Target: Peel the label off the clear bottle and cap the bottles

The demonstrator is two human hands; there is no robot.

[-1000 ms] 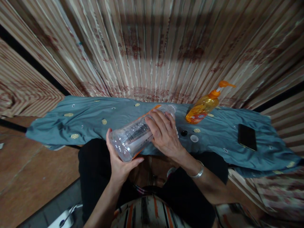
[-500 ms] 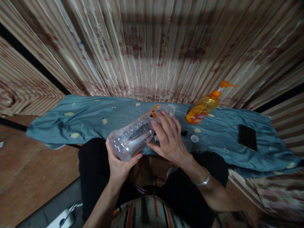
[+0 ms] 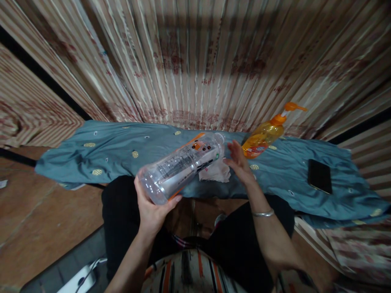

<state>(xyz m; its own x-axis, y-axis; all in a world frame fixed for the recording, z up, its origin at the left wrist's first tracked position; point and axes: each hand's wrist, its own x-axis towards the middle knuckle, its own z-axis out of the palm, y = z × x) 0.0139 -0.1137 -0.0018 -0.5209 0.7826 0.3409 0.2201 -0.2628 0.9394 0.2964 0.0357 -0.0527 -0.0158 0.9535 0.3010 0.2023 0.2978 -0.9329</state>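
Observation:
My left hand (image 3: 154,209) is wrapped around the base of a clear plastic bottle (image 3: 180,171) with orange and grey printing. The bottle lies tilted, its uncapped neck toward the upper right. Just beyond that neck, my right hand (image 3: 240,162) is apart from the bottle with its fingers spread and nothing visible in them. Under the bottle's neck end, a crumpled white tissue (image 3: 216,171) rests on the cloth. Behind the right hand stands a pump bottle (image 3: 261,138) of amber liquid with an orange pump top.
A teal cloth with pineapple prints (image 3: 116,142) covers the narrow table. Toward its right end lies a black phone (image 3: 319,176). Striped curtains (image 3: 195,61) hang close behind the table. A white device with a cable (image 3: 81,280) sits at lower left.
My right hand has let go of the clear bottle's side and moved up and right, past its neck. The tissue is now exposed. My left hand keeps its hold.

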